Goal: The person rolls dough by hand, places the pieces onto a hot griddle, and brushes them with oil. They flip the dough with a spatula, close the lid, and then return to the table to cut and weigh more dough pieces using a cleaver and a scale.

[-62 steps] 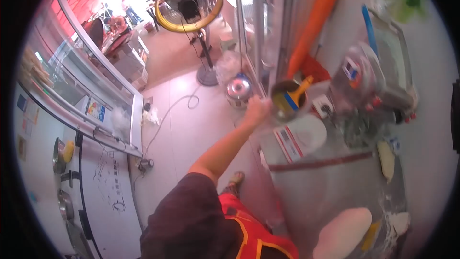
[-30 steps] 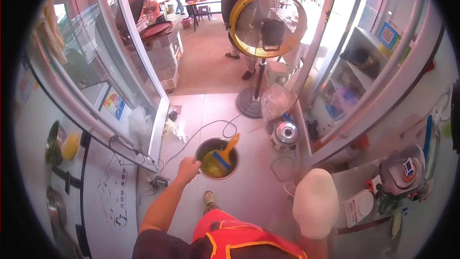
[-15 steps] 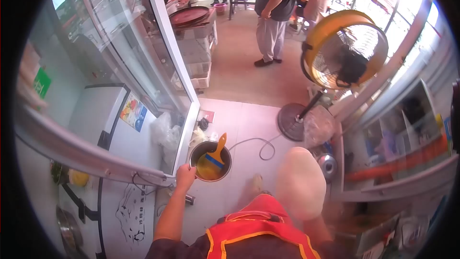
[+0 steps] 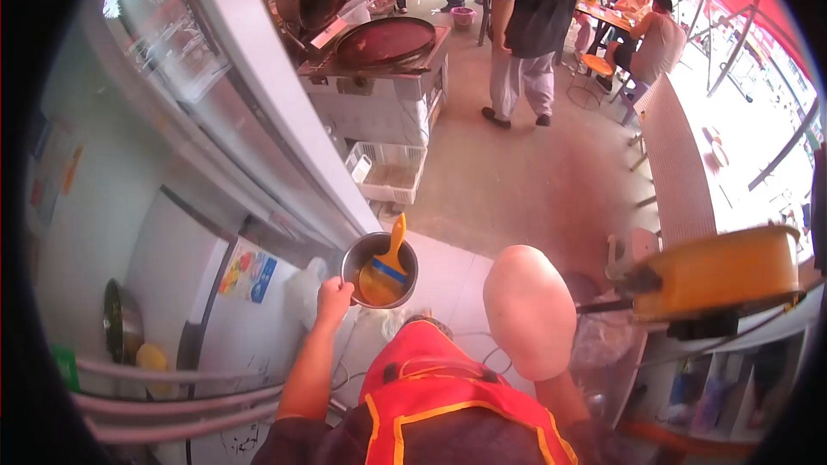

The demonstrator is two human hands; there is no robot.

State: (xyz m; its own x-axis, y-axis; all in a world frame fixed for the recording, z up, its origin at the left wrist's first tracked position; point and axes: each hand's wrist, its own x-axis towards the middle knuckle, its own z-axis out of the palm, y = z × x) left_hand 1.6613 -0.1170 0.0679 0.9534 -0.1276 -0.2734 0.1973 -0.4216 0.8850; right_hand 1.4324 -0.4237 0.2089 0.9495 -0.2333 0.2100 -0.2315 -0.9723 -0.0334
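My left hand [image 4: 335, 298] is closed round the side of a metal pot [image 4: 348, 269] and holds it out in front of me. In the pot lies a yellowish liquid [image 4: 377, 291], and a wide brush [image 4: 394, 251] with a yellow handle and blue band stands tilted in it. A pale, smooth oval flatbread dough [image 4: 529, 310] rests on my right hand [image 4: 554, 384]. The dough covers the fingers, and only the wrist side shows below it. A red apron [image 4: 431, 379] with yellow edging covers my front.
A round griddle [image 4: 385, 41] with a raised lid stands ahead left, above a white crate [image 4: 389, 174]. A doorframe [image 4: 284, 120] runs close on my left, a yellow fan [image 4: 724, 274] on my right. One person [image 4: 525, 34] stands ahead; others sit at tables.
My view has moved forward through the doorway, and the griddle and crate look nearer. The fan now lies beside me on the right. Both hands keep hold of the pot and the dough.
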